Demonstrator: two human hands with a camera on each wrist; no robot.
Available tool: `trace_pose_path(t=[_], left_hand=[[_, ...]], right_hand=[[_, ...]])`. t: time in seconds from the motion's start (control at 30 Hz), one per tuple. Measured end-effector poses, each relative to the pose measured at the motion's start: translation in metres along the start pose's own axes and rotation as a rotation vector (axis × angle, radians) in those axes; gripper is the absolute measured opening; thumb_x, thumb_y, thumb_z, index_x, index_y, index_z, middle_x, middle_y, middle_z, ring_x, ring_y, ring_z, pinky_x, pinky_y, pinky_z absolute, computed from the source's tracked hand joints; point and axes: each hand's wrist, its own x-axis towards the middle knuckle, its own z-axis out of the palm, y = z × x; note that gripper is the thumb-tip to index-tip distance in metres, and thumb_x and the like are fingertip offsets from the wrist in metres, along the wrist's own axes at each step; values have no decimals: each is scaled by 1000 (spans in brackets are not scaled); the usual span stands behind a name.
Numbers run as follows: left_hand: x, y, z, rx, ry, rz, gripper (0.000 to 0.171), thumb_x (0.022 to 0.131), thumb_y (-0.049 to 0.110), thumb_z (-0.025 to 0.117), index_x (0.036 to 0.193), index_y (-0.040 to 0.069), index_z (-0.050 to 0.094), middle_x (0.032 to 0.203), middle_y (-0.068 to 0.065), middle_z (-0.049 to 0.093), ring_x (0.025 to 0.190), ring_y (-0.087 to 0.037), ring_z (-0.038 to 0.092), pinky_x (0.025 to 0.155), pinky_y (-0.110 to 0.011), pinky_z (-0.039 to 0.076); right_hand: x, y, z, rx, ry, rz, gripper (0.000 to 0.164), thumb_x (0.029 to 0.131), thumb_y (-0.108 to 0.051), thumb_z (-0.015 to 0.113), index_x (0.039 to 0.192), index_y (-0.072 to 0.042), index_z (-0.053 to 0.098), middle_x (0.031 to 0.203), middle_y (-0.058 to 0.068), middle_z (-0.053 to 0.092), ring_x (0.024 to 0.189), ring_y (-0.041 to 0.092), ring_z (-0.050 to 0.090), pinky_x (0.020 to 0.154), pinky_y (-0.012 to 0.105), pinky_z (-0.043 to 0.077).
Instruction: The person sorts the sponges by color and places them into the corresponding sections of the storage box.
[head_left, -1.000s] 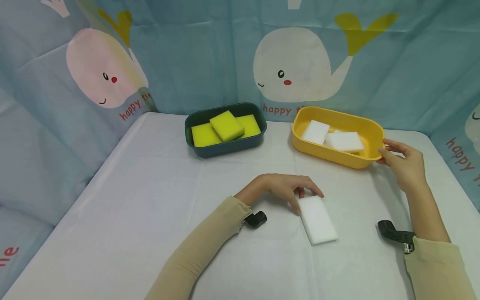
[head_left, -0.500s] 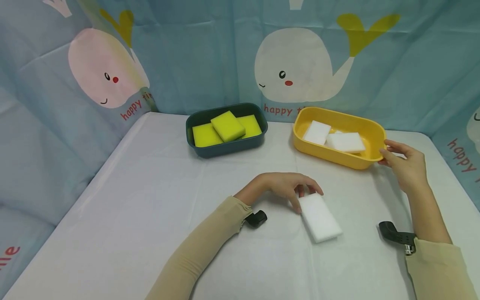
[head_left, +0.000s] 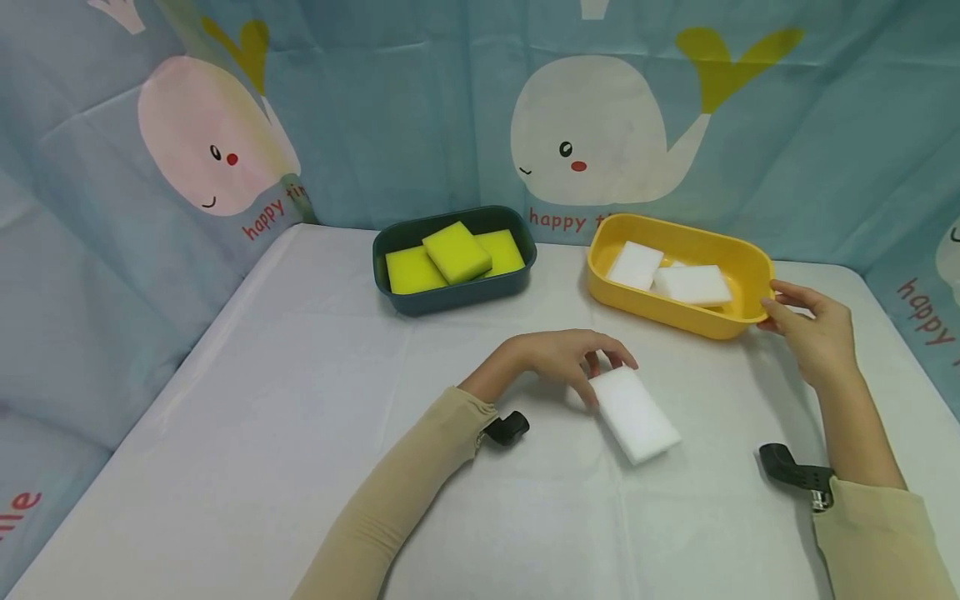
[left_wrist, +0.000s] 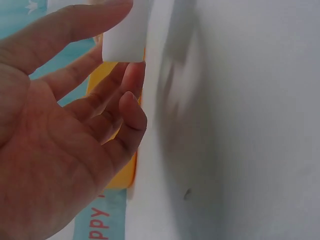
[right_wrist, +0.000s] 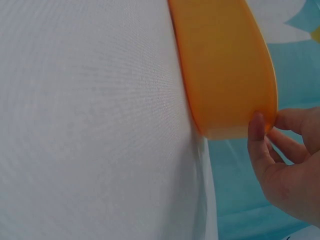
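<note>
My left hand [head_left: 566, 358] pinches a white sponge [head_left: 636, 417] by its far end, thumb on one side and fingers on the other. In the left wrist view the sponge [left_wrist: 125, 35] sits between thumb and fingertips, off the table. At the right, my right hand [head_left: 817, 333] grips the near right end of a yellow tray [head_left: 667, 321]. The right wrist view has the thumb pressed on the outer wall of the tray [right_wrist: 227, 75], with fingers behind its rim. Inside the tray lie white sponges [head_left: 692, 285], partly overlapping.
Left of the yellow tray stands a dark green tray [head_left: 457, 296] holding yellow sponges [head_left: 457, 252]. A blue curtain with whale prints [head_left: 420, 125] hangs behind the table [head_left: 300, 400]. Black camera mounts [head_left: 787, 468] are strapped to both wrists.
My left hand has lifted the white sponge off the table, tilted it and moved it a little toward the trays. The right hand keeps its grip on the yellow tray.
</note>
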Motion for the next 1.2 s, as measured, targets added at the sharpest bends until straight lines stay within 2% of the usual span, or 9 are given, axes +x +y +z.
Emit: trace_pose_path(t=[0.13,0.37,0.73,1.0,1.2], left_hand=[[-4,1,-5,-2,42,-10,68,87,-4,82,149,8,56,139,-11,56,105,-20,60,86,-21,51],[-6,3,-8,-7,88,-39,68,87,0,85,148,8,57,138,-11,57,98,-19,62,83,-20,51],[-8,3,-13,40,166,-59,67,89,7,85,150,10,56,141,-12,57,101,-18,63,85,-19,51],[-6,5,-12,33,244,-57,67,88,11,87,148,9,57,139,-13,59,99,-17,64,84,-18,51],[-5,5,-14,0,332,-91,68,87,18,89,147,10,58,139,-9,60,101,-15,65,83,-19,52]], right_hand=[[-1,0,0,13,-2,0,59,109,-25,57,163,-6,40,106,-16,43,80,-9,57,72,5,53],[-2,-1,0,-18,-1,-9,60,110,-26,56,163,-5,38,108,-15,43,81,-9,57,75,6,54],[-3,-2,0,-22,-2,5,61,110,-27,56,163,-5,38,109,-15,43,80,-10,57,77,6,53],[-2,-1,0,-18,-3,-2,60,109,-27,57,163,-6,39,108,-15,43,81,-10,57,75,5,53],[-2,0,0,-13,-3,-1,60,109,-28,57,163,-7,39,107,-15,43,81,-11,57,74,4,52]])
